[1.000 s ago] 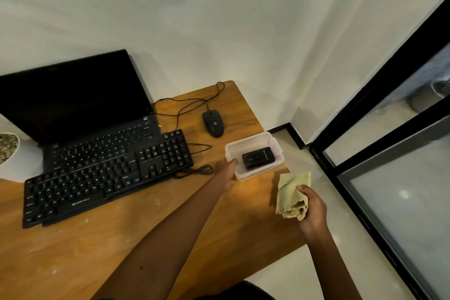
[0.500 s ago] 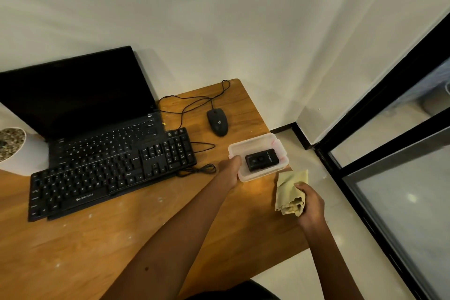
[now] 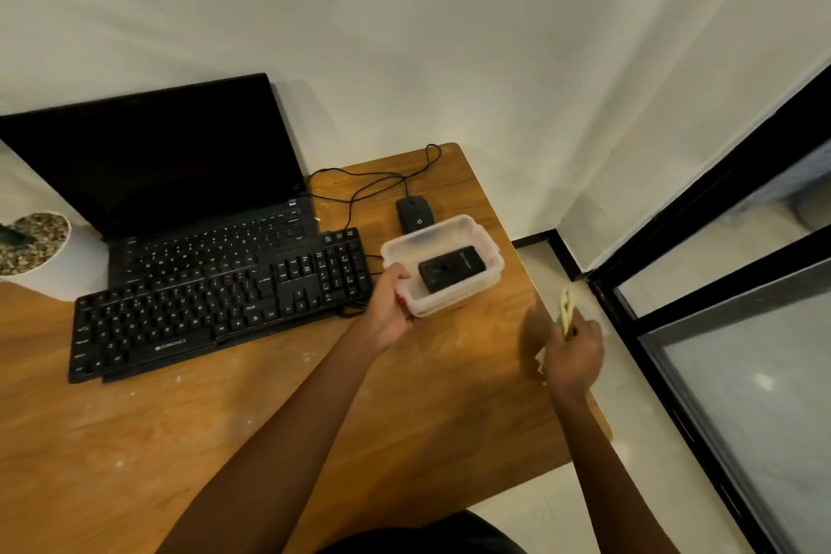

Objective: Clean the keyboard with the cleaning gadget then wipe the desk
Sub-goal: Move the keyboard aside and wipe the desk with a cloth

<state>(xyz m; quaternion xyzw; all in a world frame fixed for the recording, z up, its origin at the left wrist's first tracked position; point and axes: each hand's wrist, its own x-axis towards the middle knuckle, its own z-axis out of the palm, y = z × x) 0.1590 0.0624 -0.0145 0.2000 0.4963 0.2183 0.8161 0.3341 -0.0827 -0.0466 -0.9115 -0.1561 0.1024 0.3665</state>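
Note:
A black external keyboard [image 3: 216, 306] lies on the wooden desk [image 3: 225, 441], overlapping the front of an open black laptop [image 3: 180, 175]. My left hand [image 3: 389, 310] grips the near left corner of a clear plastic box [image 3: 483, 245], lifted and tilted above the desk. Inside the box lies a black cleaning gadget [image 3: 452, 268]. My right hand [image 3: 573, 351] holds a yellow cloth [image 3: 566, 310] at the desk's right edge; most of the cloth is hidden behind the hand.
A black wired mouse [image 3: 413, 211] sits behind the box, its cable looping toward the laptop. A white pot with pebbles [image 3: 33, 243] stands at the far left. White walls close the back; a black-framed glass door [image 3: 742, 351] is on the right.
My left hand has lifted the box off the desk and moved it left toward the keyboard. My right hand turned over with the cloth, so less of the cloth shows.

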